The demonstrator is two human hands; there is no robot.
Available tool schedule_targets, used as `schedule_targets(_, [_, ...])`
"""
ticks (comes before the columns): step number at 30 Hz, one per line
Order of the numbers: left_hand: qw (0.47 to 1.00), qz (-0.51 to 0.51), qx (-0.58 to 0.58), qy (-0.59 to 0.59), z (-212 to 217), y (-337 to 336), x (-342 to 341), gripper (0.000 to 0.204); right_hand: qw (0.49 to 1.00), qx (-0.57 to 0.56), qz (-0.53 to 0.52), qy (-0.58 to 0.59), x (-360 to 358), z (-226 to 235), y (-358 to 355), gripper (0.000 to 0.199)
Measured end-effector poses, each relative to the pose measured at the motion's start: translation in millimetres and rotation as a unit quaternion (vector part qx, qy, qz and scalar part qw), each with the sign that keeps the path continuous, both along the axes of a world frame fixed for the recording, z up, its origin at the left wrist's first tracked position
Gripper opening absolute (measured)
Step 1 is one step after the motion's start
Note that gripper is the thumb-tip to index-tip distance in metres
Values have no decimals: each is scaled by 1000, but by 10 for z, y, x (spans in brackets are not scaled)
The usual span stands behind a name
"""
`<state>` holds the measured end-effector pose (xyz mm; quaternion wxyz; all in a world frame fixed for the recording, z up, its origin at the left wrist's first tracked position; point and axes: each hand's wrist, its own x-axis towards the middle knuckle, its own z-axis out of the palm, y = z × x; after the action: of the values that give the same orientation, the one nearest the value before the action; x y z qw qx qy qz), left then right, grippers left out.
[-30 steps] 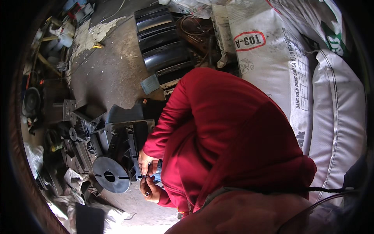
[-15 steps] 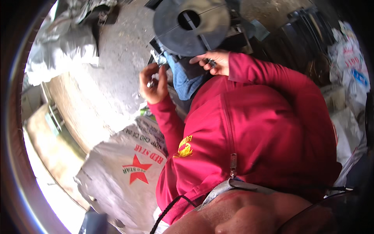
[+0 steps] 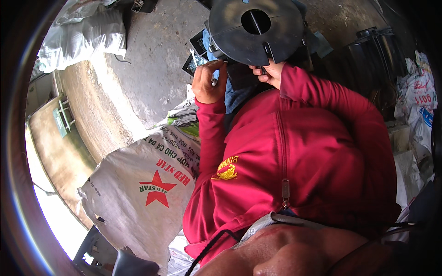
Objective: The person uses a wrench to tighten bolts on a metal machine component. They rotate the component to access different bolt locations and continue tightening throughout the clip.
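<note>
A flat, round, black slotted disc (image 3: 287, 34) was positioned just forward of the right hand (image 3: 270, 73), the nearer one, toward which its slot (image 3: 266, 47) was aimed. A small dark piece (image 3: 263, 70) was grasped there; by the left hand (image 3: 208, 84), a small shiny piece (image 3: 214, 82) was clasped.

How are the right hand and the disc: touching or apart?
Cannot tell. In the head view, the right hand and the disc overlap at the lower rim, hiding any contact or gap.
</note>
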<state>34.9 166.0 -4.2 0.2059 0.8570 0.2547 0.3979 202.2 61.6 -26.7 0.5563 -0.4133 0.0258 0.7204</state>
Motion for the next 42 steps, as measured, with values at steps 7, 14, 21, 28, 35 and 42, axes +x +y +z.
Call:
schedule_targets(7, [995, 12, 85, 40, -10, -18, 67, 25, 1000, 13, -1, -10, 20, -9, 13, 21])
schedule_targets(14, [997, 5, 72, 16, -130, -12, 31, 27, 999, 49, 5, -12, 49, -13, 7, 20])
schedule_targets(21, [999, 25, -22, 35, -225, -108, -72, 29, 1000, 13, -2, 8, 35, -115, 62, 16])
schedule_targets(28, [853, 21, -484, -194, 300, -98, -332, 26, 996, 3, 82, -37, 109, 16, 3, 40])
schedule_targets(35, [970, -129, -190, 81, 389, -595, 193, 17, 984, 74, 85, 138, 418, 183, -461, 63])
schedule_targets(42, [974, -163, -90, 130, 429, -775, 733, 27, 985, 100, -42, 134, 513, 334, -793, 43])
